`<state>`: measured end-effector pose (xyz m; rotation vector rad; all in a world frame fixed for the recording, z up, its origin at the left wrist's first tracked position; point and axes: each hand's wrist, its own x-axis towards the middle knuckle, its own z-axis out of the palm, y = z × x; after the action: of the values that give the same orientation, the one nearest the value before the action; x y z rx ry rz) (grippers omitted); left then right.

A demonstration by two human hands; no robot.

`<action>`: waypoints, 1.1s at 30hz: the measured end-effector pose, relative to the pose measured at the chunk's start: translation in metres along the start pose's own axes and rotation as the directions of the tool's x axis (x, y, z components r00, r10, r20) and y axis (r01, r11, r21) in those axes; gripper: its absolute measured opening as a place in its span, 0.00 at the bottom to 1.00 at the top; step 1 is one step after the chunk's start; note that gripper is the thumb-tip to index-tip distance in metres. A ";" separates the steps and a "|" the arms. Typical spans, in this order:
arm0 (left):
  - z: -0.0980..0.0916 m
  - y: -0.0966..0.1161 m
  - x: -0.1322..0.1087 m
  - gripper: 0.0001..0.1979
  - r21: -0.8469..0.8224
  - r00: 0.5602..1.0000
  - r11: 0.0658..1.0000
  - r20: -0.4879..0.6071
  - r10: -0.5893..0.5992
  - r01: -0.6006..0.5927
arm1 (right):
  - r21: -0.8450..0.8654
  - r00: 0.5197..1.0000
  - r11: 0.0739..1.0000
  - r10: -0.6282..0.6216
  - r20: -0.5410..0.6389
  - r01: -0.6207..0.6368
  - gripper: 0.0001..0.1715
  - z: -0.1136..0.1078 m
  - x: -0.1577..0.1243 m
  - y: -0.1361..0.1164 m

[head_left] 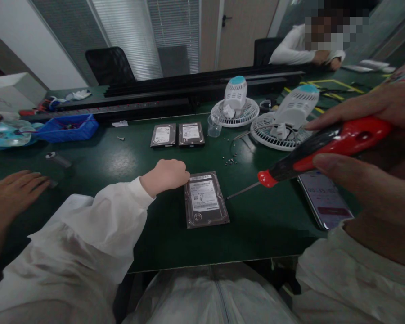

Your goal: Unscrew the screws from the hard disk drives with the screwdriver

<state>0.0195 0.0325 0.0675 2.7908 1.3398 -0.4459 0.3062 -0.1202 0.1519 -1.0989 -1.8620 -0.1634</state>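
A hard drive [204, 198] lies label up on the green table [162, 247]. My left hand [170, 174] is closed at its upper left corner; whether anything is between the fingers is hidden. My right hand [364, 148] grips a red and black screwdriver [334, 146], its thin shaft pointing down left with the tip close to the drive's right edge. Two more hard drives [163, 135] [191, 134] sit side by side further back. Several small screws [230, 159] are scattered right of them, near a clear plastic cup [214, 127].
Two white fan parts [235, 105] [283, 128] stand behind. A phone [324, 200] lies under my right hand. At left are a blue bin [68, 128], a small cylinder [58, 159] and another person's hand [20, 193]. A person in white [293, 47] sits across the table.
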 end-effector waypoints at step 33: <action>0.004 -0.009 -0.020 0.09 0.471 0.818 0.800 -0.242 0.522 -0.371 | 0.058 0.998 0.996 0.064 -0.002 -0.064 0.19 -0.001 0.000 0.013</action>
<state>-0.0009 0.0224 0.0700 3.5355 0.5767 -0.2054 0.3170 -0.1129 0.1485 -1.1157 -1.8145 -0.0739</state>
